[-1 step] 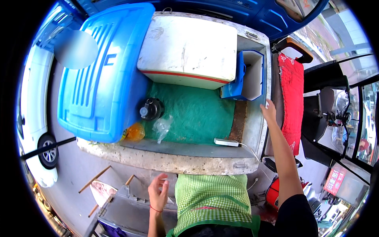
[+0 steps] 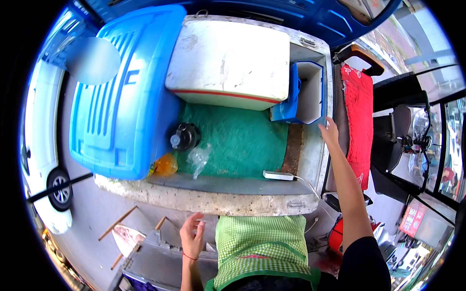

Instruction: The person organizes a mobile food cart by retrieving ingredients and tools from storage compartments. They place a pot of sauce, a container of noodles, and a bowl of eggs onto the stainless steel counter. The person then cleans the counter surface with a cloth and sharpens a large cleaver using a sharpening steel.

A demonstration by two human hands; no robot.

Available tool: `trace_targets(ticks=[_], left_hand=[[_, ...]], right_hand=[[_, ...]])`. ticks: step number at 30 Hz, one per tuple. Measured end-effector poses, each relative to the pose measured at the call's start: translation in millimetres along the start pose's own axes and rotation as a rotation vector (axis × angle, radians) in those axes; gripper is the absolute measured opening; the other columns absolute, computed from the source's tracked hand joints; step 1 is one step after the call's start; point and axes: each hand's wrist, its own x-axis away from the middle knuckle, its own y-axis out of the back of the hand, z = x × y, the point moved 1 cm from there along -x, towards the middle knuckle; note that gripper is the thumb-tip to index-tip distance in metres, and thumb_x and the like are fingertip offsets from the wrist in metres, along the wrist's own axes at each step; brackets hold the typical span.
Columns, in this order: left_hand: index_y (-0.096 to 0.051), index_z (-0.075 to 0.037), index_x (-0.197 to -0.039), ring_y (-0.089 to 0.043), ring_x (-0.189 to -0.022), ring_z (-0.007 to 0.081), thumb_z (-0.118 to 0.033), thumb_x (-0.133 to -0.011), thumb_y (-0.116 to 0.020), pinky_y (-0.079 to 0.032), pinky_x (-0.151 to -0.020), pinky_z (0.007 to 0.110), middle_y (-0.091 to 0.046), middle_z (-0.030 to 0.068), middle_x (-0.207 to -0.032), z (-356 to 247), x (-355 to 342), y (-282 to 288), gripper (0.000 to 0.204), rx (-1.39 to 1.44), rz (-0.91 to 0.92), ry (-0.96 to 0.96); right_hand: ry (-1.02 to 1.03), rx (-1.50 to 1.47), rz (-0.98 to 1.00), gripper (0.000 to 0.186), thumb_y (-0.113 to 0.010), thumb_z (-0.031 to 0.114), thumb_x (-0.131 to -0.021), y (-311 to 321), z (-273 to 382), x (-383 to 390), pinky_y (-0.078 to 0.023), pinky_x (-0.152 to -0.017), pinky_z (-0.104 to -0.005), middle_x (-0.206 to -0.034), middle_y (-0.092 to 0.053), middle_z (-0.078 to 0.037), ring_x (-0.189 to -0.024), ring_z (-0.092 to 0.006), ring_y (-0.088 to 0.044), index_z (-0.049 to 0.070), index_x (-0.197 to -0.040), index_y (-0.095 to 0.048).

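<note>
the step in hand looks like a reach: the right hand (image 2: 329,132), fingers loosely bent and seemingly empty, is at the right edge of the cart (image 2: 218,204), just beside the box (image 2: 297,99) inside its far right corner (contact can't be told). the left hand (image 2: 192,235) is relaxed, holding nothing. gripping the box would call for fingers over its wall. since the earlier frame, the view has turned slightly; both hands keep nearly the same pose
</note>
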Motion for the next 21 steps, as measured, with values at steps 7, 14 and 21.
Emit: trace_targets(ticks=[7, 14, 21], left_hand=[[-0.05, 0.005, -0.102, -0.053, -0.074, 0.013, -0.012, -0.085, -0.049, -0.044, -0.067, 0.024, -0.057, 0.0087, -0.09, -8, -52, -23, 0.023, -0.164, 0.098, 0.029], [-0.053, 0.001, -0.098, -0.055, -0.067, 0.011, -0.009, -0.08, -0.053, -0.045, -0.059, 0.023, -0.06, 0.0073, -0.082, -28, -30, -120, 0.02, -0.224, 0.094, -0.083], [-0.055, -0.007, -0.102, -0.054, -0.06, 0.0165, -0.015, -0.08, -0.055, -0.042, -0.05, 0.026, -0.059, 0.007, -0.075, -81, 3, -227, 0.023, -0.707, 0.236, -0.404]], right_hand=[[-0.08, 0.175, 0.168, 0.081, -0.052, 0.067, -0.063, -32, 50, -70, -0.043, -0.079, -0.0349, -0.096, -0.06, -0.019, -0.094, -0.0318, -0.056, -0.004, -0.101, -0.057], [-0.25, 0.102, 0.385, 0.039, -0.063, 0.029, -0.068, -65, 109, -50, -0.043, -0.079, -0.0467, -0.112, -0.05, -0.019, -0.101, -0.0308, -0.052, 0.004, -0.097, -0.06], [0.057, -0.166, 0.137, 0.007, -0.057, 0.008, -0.064, 25, 45, -76, -0.049, -0.062, -0.0394, -0.073, -0.06, -0.019, -0.073, -0.0332, -0.06, 0.002, -0.066, -0.061]])
